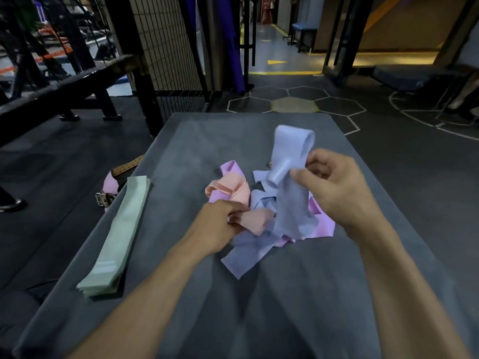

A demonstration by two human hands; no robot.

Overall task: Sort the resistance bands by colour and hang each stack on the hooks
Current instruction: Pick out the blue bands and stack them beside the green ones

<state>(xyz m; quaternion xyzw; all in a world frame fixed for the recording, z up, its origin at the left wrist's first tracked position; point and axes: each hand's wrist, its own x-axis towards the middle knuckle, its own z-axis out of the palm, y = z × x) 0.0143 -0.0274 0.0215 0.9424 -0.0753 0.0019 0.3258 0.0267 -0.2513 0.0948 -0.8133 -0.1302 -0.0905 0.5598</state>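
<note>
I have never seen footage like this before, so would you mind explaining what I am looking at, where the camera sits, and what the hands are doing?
There is no machine here: the one picture comes from a camera worn on a person's head, looking down at their own bare arms. They stand at a grey padded table in a gym. The right hand lifts a pale blue band out of a tangled pile of blue, pink and peach bands. The left hand grips a peach band in that pile. Along the table's left edge lies a neat stack of green bands, already sorted. A brown belt hangs off that edge. No hooks are visible.
</note>
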